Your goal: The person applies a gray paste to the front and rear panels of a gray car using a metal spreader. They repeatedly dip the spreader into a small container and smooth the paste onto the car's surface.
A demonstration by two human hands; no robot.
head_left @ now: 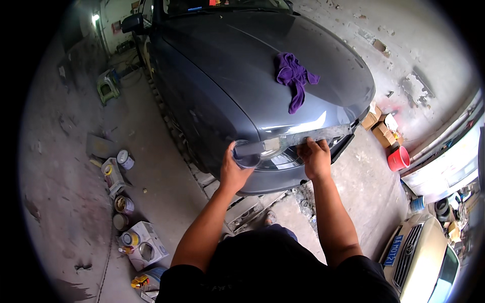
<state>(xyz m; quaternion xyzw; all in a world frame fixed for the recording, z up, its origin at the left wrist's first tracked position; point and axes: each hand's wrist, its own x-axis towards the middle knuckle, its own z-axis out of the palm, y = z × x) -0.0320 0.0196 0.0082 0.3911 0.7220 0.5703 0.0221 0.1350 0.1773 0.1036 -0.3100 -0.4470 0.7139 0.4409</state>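
My left hand (235, 171) has its fingers wrapped round the clear, rounded left end of a long plastic piece (248, 156) with a pale, greyish middle. My right hand (316, 157) grips the same piece farther right, fingers bent at its lower edge. The piece is held level at the front corner of a dark grey car (212, 91), in front of its headlight (283, 160). A crumpled purple cloth (290, 73) lies on the bonnet.
Cans (125, 202), boxes (146, 242) and a green stool (107, 86) stand along the left. At right are cardboard boxes (384, 134), a red bucket (399, 159) and a second, beige car (424, 255). A broken channel (252, 209) crosses the floor by my feet.
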